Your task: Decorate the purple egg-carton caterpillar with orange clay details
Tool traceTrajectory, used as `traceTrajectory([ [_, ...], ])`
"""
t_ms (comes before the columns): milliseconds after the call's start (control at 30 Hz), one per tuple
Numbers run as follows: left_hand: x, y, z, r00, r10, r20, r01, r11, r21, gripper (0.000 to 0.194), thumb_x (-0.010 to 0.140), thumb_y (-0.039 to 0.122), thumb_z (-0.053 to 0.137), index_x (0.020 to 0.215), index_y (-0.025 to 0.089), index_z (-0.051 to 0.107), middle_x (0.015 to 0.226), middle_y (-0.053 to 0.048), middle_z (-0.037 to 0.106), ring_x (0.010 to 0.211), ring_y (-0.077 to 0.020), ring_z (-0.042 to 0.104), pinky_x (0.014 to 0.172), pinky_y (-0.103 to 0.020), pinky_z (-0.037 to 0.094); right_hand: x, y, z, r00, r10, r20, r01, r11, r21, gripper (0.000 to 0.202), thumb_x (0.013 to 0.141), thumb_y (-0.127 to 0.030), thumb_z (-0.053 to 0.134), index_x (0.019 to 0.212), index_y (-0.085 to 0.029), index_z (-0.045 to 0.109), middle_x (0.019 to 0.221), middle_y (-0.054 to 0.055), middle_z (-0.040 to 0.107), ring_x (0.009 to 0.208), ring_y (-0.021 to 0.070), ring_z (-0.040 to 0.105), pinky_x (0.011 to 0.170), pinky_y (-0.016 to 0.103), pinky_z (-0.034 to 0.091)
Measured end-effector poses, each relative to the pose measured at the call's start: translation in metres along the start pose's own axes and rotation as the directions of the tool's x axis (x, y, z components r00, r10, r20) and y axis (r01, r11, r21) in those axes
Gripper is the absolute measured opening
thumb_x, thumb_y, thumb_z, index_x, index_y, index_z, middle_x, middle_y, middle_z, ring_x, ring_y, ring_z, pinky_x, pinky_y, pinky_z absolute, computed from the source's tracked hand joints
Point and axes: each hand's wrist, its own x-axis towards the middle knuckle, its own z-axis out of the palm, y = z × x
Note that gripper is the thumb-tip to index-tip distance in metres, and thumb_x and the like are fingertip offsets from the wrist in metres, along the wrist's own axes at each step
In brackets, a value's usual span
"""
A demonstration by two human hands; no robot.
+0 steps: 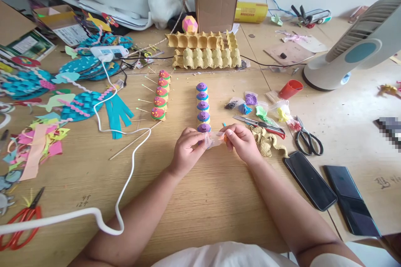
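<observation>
A small clear plastic bag [215, 139] with something orange in it is stretched between my two hands. My left hand [189, 148] pinches one end of it, and my right hand [239, 139] pinches the other, by the orange part. Just beyond my fingers stands a row of egg-carton cups [203, 105] topped with blue and purple clay faces; my left hand partly hides its near end. Farther left is a second egg-carton row [161, 96] with red, green and orange clay and thin sticks beside it.
Small bags of coloured clay [250, 99], a utility knife [263, 125], black scissors [308, 139] and two phones [310, 179] lie on the right. A white cable [133, 167] winds across the left. Egg cartons [211, 57] and a fan [351, 50] stand farther back.
</observation>
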Motion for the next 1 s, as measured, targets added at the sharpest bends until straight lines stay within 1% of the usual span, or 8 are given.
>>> traceTrajectory([
  [100,0.000,0.000,0.001,1.000,0.019,0.000,-0.019,1.000,-0.004,0.013,0.094,0.017,0.073,0.103,0.023,0.079,0.089,-0.004,0.079,0.087,-0.0160,0.064,0.078,-0.031,0.054,0.000,0.000,-0.001,0.999,-0.030,-0.037,0.027,0.995,-0.093,0.045,0.092,-0.059,0.070,0.073,-0.018,0.064,0.077,0.003,0.074,0.044,0.0058,0.044,0.041,0.023,0.034],
  [167,0.000,0.000,0.001,1.000,0.008,-0.008,-0.009,1.000,-0.020,0.013,0.093,0.016,0.073,0.104,0.022,0.079,0.090,-0.004,0.079,0.086,-0.0156,0.064,0.078,-0.030,0.054,0.001,-0.001,-0.001,0.999,-0.044,-0.024,0.042,0.994,-0.098,0.042,0.092,-0.057,0.071,0.076,-0.019,0.067,0.083,0.005,0.075,0.050,0.0076,0.048,0.045,0.024,0.037],
  [300,0.000,0.000,0.000,0.998,-0.056,-0.020,0.054,0.996,-0.065,0.019,0.093,0.016,0.072,0.110,0.023,0.079,0.094,-0.004,0.079,0.088,-0.0151,0.065,0.077,-0.028,0.054,0.004,0.001,-0.003,0.999,0.009,0.041,-0.010,0.999,0.032,0.033,0.085,-0.052,0.080,0.085,-0.021,0.071,0.101,0.006,0.076,0.064,0.0108,0.057,0.053,0.024,0.045],
  [500,0.000,-0.001,0.000,0.998,-0.056,-0.023,0.055,0.997,-0.053,0.018,0.094,0.018,0.072,0.110,0.024,0.080,0.092,-0.004,0.079,0.087,-0.0155,0.066,0.080,-0.030,0.055,0.007,0.005,-0.006,0.997,0.009,0.073,-0.018,0.991,0.131,0.025,0.080,-0.039,0.088,0.079,-0.021,0.071,0.107,0.005,0.070,0.089,0.0140,0.063,0.079,0.028,0.055],
  [600,0.001,0.000,0.000,0.998,-0.051,-0.021,0.050,0.998,-0.050,0.018,0.095,0.017,0.071,0.110,0.024,0.079,0.095,-0.004,0.079,0.088,-0.0156,0.066,0.081,-0.031,0.055,0.007,0.006,-0.006,0.998,0.023,0.059,-0.031,0.989,0.143,0.026,0.077,-0.036,0.091,0.075,-0.020,0.070,0.105,0.004,0.064,0.084,0.0120,0.060,0.077,0.028,0.054],
  [767,0.000,0.001,0.001,0.999,-0.044,-0.022,0.043,0.997,-0.061,0.017,0.094,0.017,0.072,0.108,0.024,0.080,0.094,-0.004,0.079,0.087,-0.0157,0.066,0.081,-0.031,0.055,0.008,0.005,-0.006,0.998,-0.013,0.059,0.007,0.995,0.103,0.035,0.074,-0.038,0.092,0.067,-0.020,0.064,0.090,0.001,0.060,0.079,0.0129,0.057,0.074,0.029,0.053],
  [900,-0.001,-0.001,0.001,0.996,-0.080,-0.029,0.077,0.993,-0.086,0.018,0.094,0.017,0.071,0.109,0.024,0.080,0.094,-0.005,0.079,0.089,-0.0164,0.066,0.081,-0.031,0.056,0.008,0.004,-0.010,0.996,-0.040,0.083,0.037,0.999,0.039,0.034,0.080,-0.045,0.087,0.069,-0.020,0.067,0.090,0.002,0.061,0.079,0.0145,0.058,0.074,0.031,0.053],
  [1000,-0.001,-0.002,0.000,0.993,-0.110,-0.034,0.106,0.988,-0.116,0.020,0.094,0.018,0.071,0.111,0.024,0.080,0.093,-0.004,0.077,0.089,-0.0157,0.066,0.082,-0.031,0.055,0.009,0.002,-0.014,0.992,-0.085,0.089,0.091,0.994,-0.068,0.032,0.087,-0.049,0.079,0.075,-0.021,0.073,0.091,0.004,0.063,0.084,0.0168,0.061,0.080,0.033,0.053],
])
